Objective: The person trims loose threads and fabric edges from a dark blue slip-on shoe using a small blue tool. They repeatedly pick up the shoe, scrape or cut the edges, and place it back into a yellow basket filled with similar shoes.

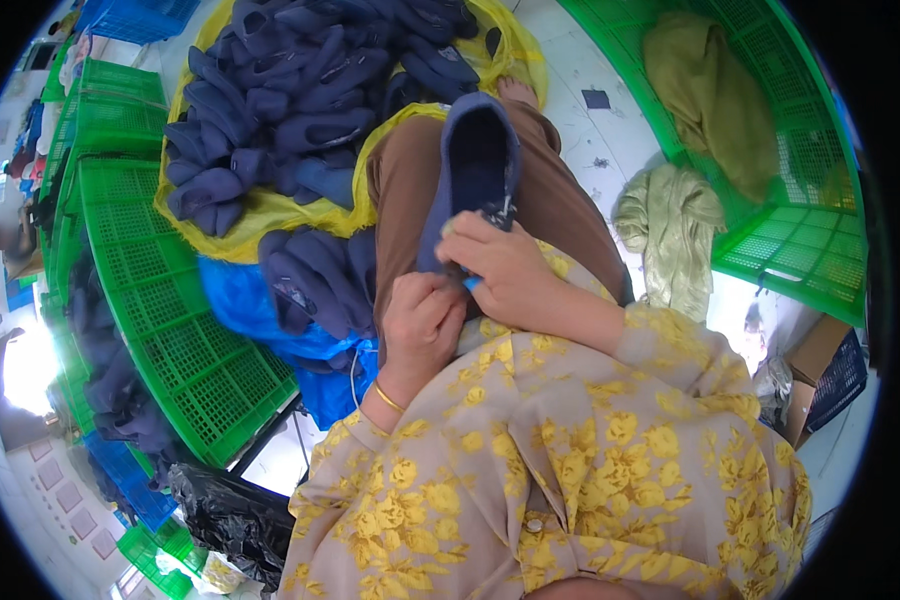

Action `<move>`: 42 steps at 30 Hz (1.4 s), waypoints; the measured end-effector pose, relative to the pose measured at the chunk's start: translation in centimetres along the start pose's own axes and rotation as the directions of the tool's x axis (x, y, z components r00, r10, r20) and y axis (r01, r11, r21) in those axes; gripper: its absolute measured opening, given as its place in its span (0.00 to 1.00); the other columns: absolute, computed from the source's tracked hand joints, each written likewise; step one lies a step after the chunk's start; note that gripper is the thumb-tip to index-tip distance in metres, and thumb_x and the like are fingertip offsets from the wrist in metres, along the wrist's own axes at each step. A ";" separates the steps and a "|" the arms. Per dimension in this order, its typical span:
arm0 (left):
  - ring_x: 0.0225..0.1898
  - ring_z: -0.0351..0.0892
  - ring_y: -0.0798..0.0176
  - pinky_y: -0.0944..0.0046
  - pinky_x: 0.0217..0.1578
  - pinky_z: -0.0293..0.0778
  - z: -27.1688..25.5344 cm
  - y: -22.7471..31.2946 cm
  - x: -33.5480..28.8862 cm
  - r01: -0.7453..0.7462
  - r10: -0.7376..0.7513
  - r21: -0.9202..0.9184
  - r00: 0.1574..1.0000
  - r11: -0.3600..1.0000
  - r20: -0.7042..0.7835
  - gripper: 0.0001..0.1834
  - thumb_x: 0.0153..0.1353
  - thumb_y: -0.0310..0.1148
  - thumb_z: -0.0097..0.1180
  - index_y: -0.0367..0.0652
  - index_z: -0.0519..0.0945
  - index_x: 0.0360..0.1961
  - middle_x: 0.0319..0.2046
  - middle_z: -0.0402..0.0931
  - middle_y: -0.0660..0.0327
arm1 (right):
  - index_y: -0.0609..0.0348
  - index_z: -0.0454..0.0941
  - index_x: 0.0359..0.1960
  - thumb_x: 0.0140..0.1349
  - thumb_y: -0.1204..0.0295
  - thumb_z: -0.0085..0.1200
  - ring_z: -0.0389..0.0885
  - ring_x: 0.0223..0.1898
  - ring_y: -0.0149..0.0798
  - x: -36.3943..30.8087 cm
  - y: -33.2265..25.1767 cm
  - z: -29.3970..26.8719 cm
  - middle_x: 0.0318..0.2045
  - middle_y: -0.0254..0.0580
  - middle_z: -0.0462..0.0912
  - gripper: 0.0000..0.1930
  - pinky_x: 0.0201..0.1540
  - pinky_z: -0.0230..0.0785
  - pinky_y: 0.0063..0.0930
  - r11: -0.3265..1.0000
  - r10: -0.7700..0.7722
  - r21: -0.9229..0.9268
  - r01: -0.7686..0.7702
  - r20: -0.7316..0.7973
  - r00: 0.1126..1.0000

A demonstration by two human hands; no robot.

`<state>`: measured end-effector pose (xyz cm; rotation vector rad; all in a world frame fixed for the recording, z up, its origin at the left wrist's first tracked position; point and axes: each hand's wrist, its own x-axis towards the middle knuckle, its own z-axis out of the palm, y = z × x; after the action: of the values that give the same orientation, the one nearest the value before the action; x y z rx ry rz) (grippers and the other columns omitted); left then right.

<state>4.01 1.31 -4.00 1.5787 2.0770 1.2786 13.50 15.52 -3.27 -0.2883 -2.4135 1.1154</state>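
A dark navy slip-on shoe (434, 225), its opening facing up, rests over my lap between my knees. My left hand (420, 322) is closed at the shoe's near end, its fingers curled and what lies inside them mostly hidden. Against the same end my right hand (510, 275) is closed in a pinch. It holds a small tool (500, 212) with a dark, shiny metal end, which lies by the shoe's opening. A bit of blue shows under the right fingers; whether it belongs to the tool I cannot tell.
Beyond my left knee, a yellow sack (260, 235) holds a heap of similar navy shoes (310, 90). More lie on a blue bag (240, 300). Green plastic crates (160, 310) stand at left; another crate (810, 130) with olive cloth (710, 95) is at right. A black bag (230, 520) sits lower left.
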 end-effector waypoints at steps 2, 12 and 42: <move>0.34 0.77 0.54 0.60 0.35 0.73 0.4 -0.3 -0.2 -0.064 0.063 0.018 0.997 0.998 0.034 0.11 0.48 0.21 0.66 0.39 0.84 0.35 0.32 0.78 0.58 | 0.57 0.74 0.38 0.48 0.84 0.50 0.77 0.39 0.49 2.1 -0.8 0.1 0.40 0.39 0.74 0.14 0.38 0.68 0.36 0.979 0.087 0.195 -0.064 -0.111 0.990; 0.44 0.78 0.50 0.61 0.46 0.74 -3.4 0.4 6.0 0.106 -0.082 -0.098 0.972 0.990 0.221 0.15 0.55 0.16 0.53 0.38 0.80 0.44 0.47 0.77 0.52 | 0.57 0.70 0.41 0.71 0.74 0.47 0.65 0.27 0.19 2.3 -1.7 -2.9 0.25 0.26 0.68 0.02 0.31 0.59 0.15 0.329 0.420 0.859 -0.392 0.239 0.876; 0.24 0.75 0.74 0.75 0.26 0.74 1.5 0.9 15.8 0.747 -0.571 -0.173 0.616 0.642 0.543 0.09 0.68 0.34 0.55 0.38 0.79 0.37 0.26 0.77 0.65 | 0.56 0.69 0.44 0.71 0.75 0.47 0.62 0.25 0.19 -4.7 2.5 -5.8 0.27 0.28 0.68 0.03 0.27 0.56 0.15 0.084 0.732 0.916 -0.392 0.210 0.648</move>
<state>-0.58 15.83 0.61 0.6735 1.7007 0.8483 20.41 19.23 -3.40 -0.9846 -0.9248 2.3796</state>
